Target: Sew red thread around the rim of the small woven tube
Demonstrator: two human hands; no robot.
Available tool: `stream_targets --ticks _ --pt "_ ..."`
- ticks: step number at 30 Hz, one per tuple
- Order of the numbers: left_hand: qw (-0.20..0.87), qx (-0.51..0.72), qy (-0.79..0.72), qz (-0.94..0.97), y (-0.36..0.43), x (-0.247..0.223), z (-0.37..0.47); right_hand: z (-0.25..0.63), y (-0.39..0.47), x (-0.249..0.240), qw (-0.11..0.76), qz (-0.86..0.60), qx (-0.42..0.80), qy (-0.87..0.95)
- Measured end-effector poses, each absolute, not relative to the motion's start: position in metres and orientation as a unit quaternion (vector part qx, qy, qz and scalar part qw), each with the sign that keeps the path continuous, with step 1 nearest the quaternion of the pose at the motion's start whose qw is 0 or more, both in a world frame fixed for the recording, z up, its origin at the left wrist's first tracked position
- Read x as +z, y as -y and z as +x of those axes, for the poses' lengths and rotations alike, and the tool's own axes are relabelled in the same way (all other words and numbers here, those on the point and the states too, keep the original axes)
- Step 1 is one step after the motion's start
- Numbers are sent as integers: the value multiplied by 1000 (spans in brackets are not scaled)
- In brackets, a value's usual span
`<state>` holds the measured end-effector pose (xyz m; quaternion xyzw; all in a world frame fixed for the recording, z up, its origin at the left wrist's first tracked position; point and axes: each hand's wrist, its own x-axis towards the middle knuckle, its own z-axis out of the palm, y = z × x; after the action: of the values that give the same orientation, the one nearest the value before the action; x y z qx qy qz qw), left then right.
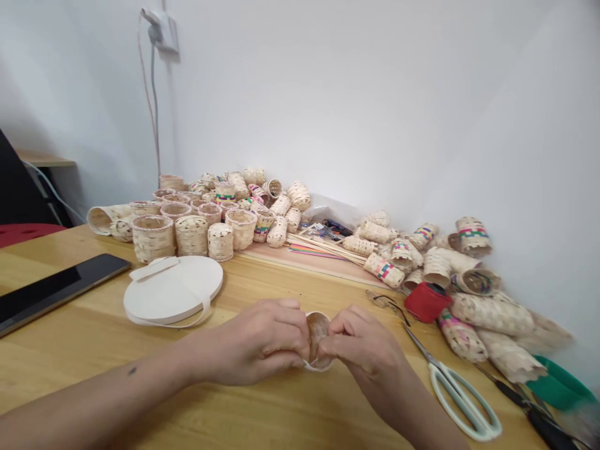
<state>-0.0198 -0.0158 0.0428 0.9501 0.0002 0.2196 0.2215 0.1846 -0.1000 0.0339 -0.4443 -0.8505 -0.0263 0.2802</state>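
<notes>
My left hand (262, 340) and my right hand (363, 344) meet at the middle of the wooden table (94, 356). Both grip one small woven basket (317, 330), seen end-on between the fingertips, with a pale strip along its rim. The fingers hide most of the basket's sides. A flat white roll of strip tape (171, 290) lies to the left of my left hand. White-handled scissors (457, 390) lie just right of my right hand.
Many small woven baskets are heaped along the wall, a group (192, 231) at the back left and a pile (464, 294) at the right. A red spool (426, 302), thin coloured sticks (323, 248), a dark tablet (51, 287) and a green bowl (560, 384) also rest on the table.
</notes>
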Motion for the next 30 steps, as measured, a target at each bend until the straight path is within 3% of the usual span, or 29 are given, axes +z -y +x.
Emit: stream_targets --ticks 26,30 --pt "310 269 -33 911 7 28 -16 169 102 29 342 -512 56 786" --pt "323 313 -81 889 7 28 -13 173 99 26 417 -480 14 771"
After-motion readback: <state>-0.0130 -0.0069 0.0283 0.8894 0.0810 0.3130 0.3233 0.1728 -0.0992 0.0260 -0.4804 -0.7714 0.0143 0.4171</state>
